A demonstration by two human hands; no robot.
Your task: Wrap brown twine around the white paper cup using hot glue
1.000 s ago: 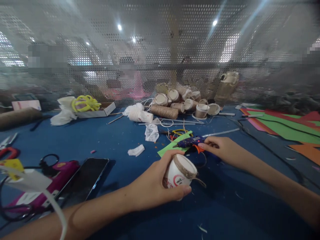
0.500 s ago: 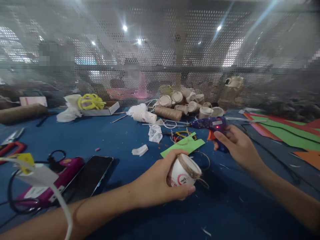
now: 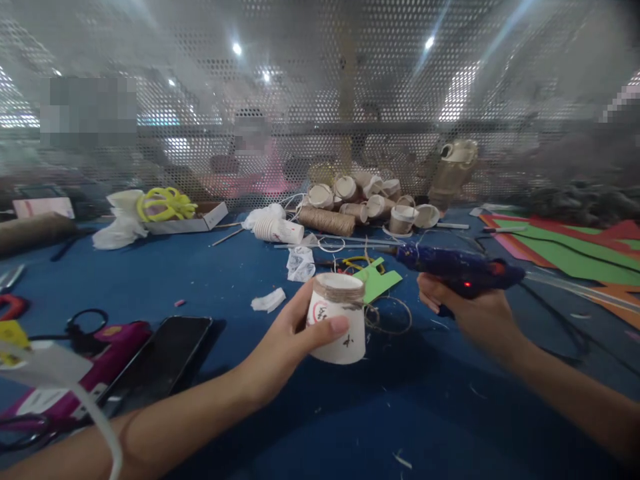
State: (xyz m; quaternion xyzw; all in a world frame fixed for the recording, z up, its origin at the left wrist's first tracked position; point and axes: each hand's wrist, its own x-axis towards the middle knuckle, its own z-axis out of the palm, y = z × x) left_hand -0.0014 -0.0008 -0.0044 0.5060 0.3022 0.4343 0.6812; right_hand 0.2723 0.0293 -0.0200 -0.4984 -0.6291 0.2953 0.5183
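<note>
My left hand (image 3: pixel 300 333) is wrapped round a white paper cup (image 3: pixel 345 337), thumb across its front. Brown twine (image 3: pixel 340 290) is wound in a band below the cup's rim, and a loose loop of it (image 3: pixel 395 317) trails to the right. The cup stands nearly upright, mouth up. My right hand (image 3: pixel 467 307) grips a blue glue gun (image 3: pixel 450 261) by its handle, with a red light lit on its side. The gun's nozzle points left, above and to the right of the cup, apart from it.
Behind the cup lie green paper (image 3: pixel 377 283), white scraps (image 3: pixel 269 301) and yellow-handled pliers (image 3: pixel 363 261). A twine roll (image 3: pixel 327 221), stacked cups (image 3: pixel 277 229) and several twine-wrapped cups (image 3: pixel 345 188) sit farther back. A phone (image 3: pixel 173 350) and magenta power strip (image 3: pixel 107 357) lie left; coloured paper (image 3: pixel 570 250) lies right.
My left hand has moved left and up a little and turned the cup more upright. The glue gun has swung nearer and lower on the right, still in my right hand.
</note>
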